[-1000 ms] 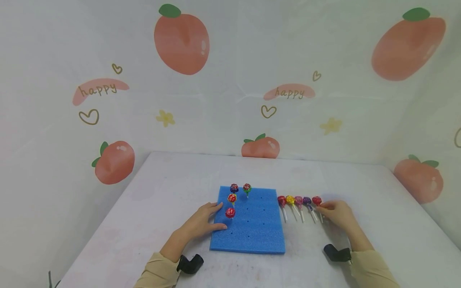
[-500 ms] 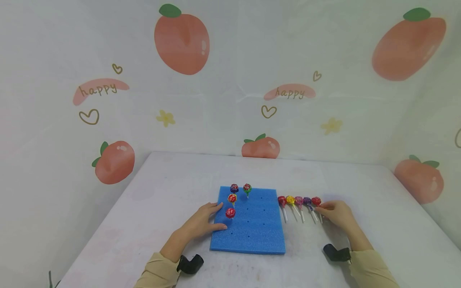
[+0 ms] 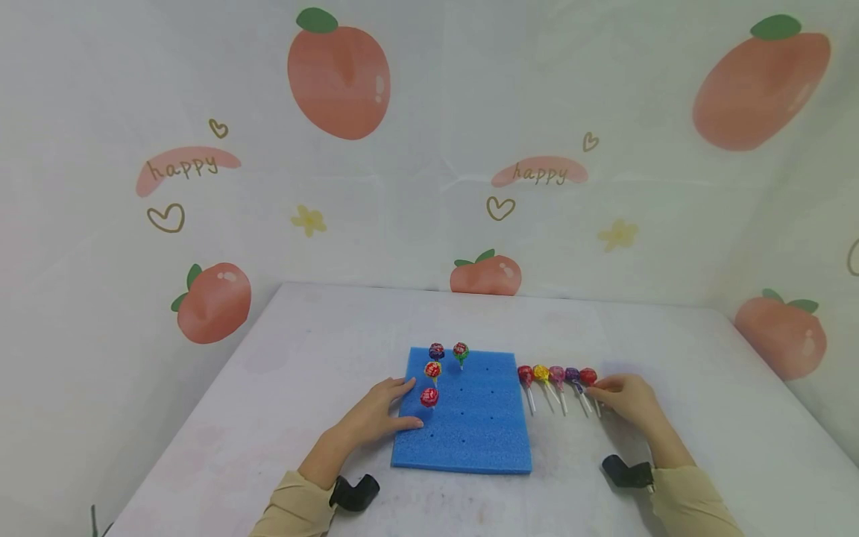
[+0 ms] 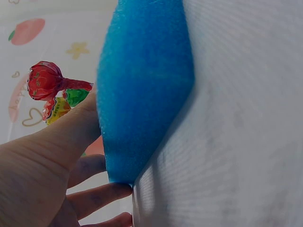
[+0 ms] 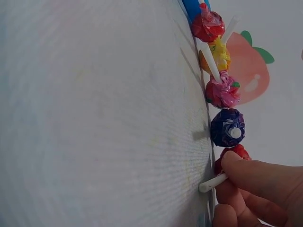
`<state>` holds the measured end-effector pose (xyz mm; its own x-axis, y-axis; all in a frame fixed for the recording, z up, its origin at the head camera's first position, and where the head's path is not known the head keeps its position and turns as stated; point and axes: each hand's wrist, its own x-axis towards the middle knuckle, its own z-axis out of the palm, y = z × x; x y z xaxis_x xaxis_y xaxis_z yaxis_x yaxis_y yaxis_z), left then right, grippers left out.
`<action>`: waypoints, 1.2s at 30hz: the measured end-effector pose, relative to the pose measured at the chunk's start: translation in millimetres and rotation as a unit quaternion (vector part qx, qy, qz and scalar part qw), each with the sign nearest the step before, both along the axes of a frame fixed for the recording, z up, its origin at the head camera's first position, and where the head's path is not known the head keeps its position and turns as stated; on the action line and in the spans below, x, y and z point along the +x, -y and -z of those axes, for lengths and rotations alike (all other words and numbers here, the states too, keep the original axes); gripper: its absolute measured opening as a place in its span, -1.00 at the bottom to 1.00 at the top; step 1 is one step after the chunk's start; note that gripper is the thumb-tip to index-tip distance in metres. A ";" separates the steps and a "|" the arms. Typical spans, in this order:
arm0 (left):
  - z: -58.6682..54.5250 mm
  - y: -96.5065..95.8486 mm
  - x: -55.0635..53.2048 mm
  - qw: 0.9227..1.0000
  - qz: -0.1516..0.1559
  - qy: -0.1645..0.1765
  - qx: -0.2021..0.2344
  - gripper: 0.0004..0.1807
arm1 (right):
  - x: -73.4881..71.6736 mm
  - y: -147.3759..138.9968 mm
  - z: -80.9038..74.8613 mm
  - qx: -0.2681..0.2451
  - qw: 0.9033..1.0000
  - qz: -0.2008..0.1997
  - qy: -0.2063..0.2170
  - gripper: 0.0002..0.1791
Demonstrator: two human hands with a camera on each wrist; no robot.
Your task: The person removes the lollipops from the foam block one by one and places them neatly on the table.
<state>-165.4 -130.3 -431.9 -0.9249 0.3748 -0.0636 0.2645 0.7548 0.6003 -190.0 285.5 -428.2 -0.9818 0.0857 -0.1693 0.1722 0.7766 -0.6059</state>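
My left hand (image 3: 374, 412) rests on the left edge of a blue foam board (image 3: 479, 451) with small holes, its thumb and fingers fairly straight. In the left wrist view the thumb lies at the board's edge beside a red lollipop (image 4: 45, 81). Several lollipops stand upright in the board, among them a green one (image 3: 460, 350) and a yellow-and-red one (image 3: 432, 370). To the right, my right hand (image 3: 629, 397) pinches the rightmost red lollipop (image 3: 587, 374) just below its head. Its white stick (image 5: 213, 182) shows past the thumb; the fingers partly hide the head.
Beside the board a row of lollipops lies on the white table (image 3: 564, 477): dark red (image 3: 526, 374), yellow (image 3: 541, 373), pink (image 3: 557, 375) and purple (image 3: 573, 375). A printed white backdrop (image 3: 416, 201) rises behind the table.
The red lollipop in my right hand has shifted slightly left, closer to the purple one. My left hand and the board have stayed in place.
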 end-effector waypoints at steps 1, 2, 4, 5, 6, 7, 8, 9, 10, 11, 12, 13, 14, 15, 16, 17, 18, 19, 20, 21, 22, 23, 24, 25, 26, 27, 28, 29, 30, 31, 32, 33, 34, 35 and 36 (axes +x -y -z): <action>0.0 0.0 0.0 1.000 0.000 0.000 0.000 -0.17 | 0.1 0.0 -0.2 -0.001 1.000 0.000 0.001 -0.55; 0.0 0.0 -0.1 1.000 0.000 0.000 0.001 -0.17 | 0.3 0.0 -0.5 -0.001 1.000 0.000 0.002 -0.54; 0.1 0.1 -0.1 1.000 0.000 0.001 0.002 -0.17 | 0.6 0.1 -0.8 -0.001 1.000 0.002 0.006 -0.54; 0.0 0.1 0.0 1.000 0.000 0.001 0.002 -0.17 | 0.8 0.1 -0.9 -0.002 1.000 0.003 0.009 -0.53; 0.0 0.2 0.0 1.000 0.000 0.002 0.003 -0.17 | 1.0 0.0 -0.9 -0.002 1.000 0.003 0.011 -0.53; 0.2 0.2 0.0 1.000 0.000 0.002 0.003 -0.17 | 1.3 -0.1 -0.9 -0.003 1.000 0.004 0.012 -0.52; 0.3 0.2 0.0 1.000 -0.001 0.002 0.003 -0.17 | 1.5 -0.1 -0.9 -0.004 1.000 0.005 0.014 -0.52; 0.5 0.2 0.0 1.000 -0.001 0.002 0.003 -0.17 | 1.7 -0.2 -1.0 -0.003 1.000 0.005 0.014 -0.52; 0.5 0.2 0.0 1.000 -0.001 0.002 0.002 -0.17 | 1.8 -0.5 -1.1 -0.004 1.000 0.004 0.012 -0.52; 0.7 0.1 0.0 1.000 -0.001 0.002 0.002 -0.17 | 1.9 -0.6 -1.4 -0.004 1.000 0.004 0.010 -0.53; 0.8 0.1 -0.1 1.000 -0.001 0.001 0.001 -0.17 | 1.9 -0.7 -1.7 -0.003 1.000 0.004 0.009 -0.53; 0.8 0.0 -0.1 1.000 -0.001 0.001 0.001 -0.17 | 1.8 -0.9 -1.8 -0.003 1.000 0.003 0.007 -0.53; 0.8 -0.1 -0.1 1.000 -0.001 0.000 0.000 -0.17 | 1.8 -1.0 -2.1 -0.002 1.000 0.002 0.006 -0.53; 0.7 -0.2 -0.1 1.000 -0.002 0.000 0.000 -0.17 | 1.8 -1.1 -2.2 -0.002 1.000 0.002 0.004 -0.53; 0.7 -0.3 -0.1 1.000 -0.002 -0.001 -0.001 -0.17 | 1.8 -1.0 -2.3 -0.002 1.000 0.003 0.006 -0.53; 0.6 -0.5 -0.1 1.000 -0.003 -0.001 -0.002 -0.17 | 1.8 -1.0 -2.5 -0.003 1.000 0.004 0.007 -0.53; 0.5 -0.6 -0.1 1.000 -0.003 -0.001 -0.002 -0.17 | 1.9 -1.0 -2.6 -0.003 1.000 0.005 0.009 -0.52; 0.5 -0.7 -0.2 1.000 -0.004 -0.001 -0.003 -0.17 | 1.9 -1.2 -2.6 -0.003 1.000 0.004 0.009 -0.51; 0.4 -0.8 -0.2 1.000 -0.004 -0.001 -0.004 -0.17 | 2.1 -1.2 -3.0 -0.003 1.000 0.004 0.007 -0.51; 0.3 -0.9 -0.2 1.000 -0.004 -0.001 -0.004 -0.17 | 2.2 -1.3 -3.3 -0.004 1.000 0.002 0.004 -0.51; 0.1 -0.9 -0.1 1.000 -0.005 0.000 -0.004 -0.17 | 2.3 -1.3 -3.7 -0.004 1.000 0.002 0.002 -0.51; 0.0 -1.0 -0.1 1.000 -0.005 0.000 -0.004 -0.17 | 2.4 -1.5 -4.2 -0.005 1.000 -0.001 -0.003 -0.50; -0.1 -1.0 0.0 1.000 -0.005 0.001 -0.005 -0.17 | 2.5 -1.7 -4.7 -0.006 1.000 -0.003 -0.008 -0.50; -0.2 -1.0 0.1 1.000 -0.005 0.002 -0.005 -0.17 | 2.5 -1.8 -5.2 -0.006 1.000 -0.005 -0.013 -0.51; -0.3 -1.0 0.2 1.000 -0.006 0.002 -0.006 -0.17 | 2.7 -1.7 -5.8 -0.007 1.000 -0.005 -0.015 -0.52; -0.1 -0.9 0.0 1.000 -0.006 0.003 -0.006 -0.17 | 2.9 -1.7 -6.6 -0.006 1.000 -0.006 -0.016 -0.53; 0.0 -0.8 0.0 1.000 -0.007 0.004 -0.006 -0.17 | 3.0 -1.7 -7.3 -0.007 1.000 -0.006 -0.017 -0.53; 0.0 -0.8 0.0 1.000 -0.007 0.005 -0.007 -0.17 | 3.2 -1.8 -8.1 -0.006 1.000 -0.008 -0.020 -0.53; -0.1 -0.7 -0.1 1.000 -0.007 0.005 -0.006 -0.17 | 3.3 -1.8 -9.0 -0.004 1.000 -0.009 -0.020 -0.53; 0.0 -0.6 -0.2 1.000 -0.007 0.005 -0.006 -0.17 | 3.4 -1.9 -10.1 0.000 1.000 -0.010 -0.022 -0.54; 0.1 -0.6 -0.3 1.000 -0.004 0.003 -0.008 -0.17 | 3.6 -1.9 -11.3 0.003 1.000 -0.010 -0.023 -0.53; 0.1 -0.6 -0.3 1.000 -0.003 0.003 -0.008 -0.17 | 3.6 -2.1 -12.2 0.006 1.000 -0.011 -0.025 -0.54; -0.1 -0.6 -0.3 1.000 -0.003 0.002 -0.008 -0.17 | 3.5 -2.2 -13.1 0.007 1.000 -0.011 -0.026 -0.54; -0.5 -0.6 -0.2 1.000 -0.002 0.002 -0.008 -0.17 | 3.6 -2.2 -14.1 0.011 1.000 -0.010 -0.027 -0.53; -0.3 -0.6 -0.3 1.000 -0.002 0.002 -0.008 -0.17 | 3.7 -2.0 -15.1 0.012 1.000 -0.008 -0.028 -0.53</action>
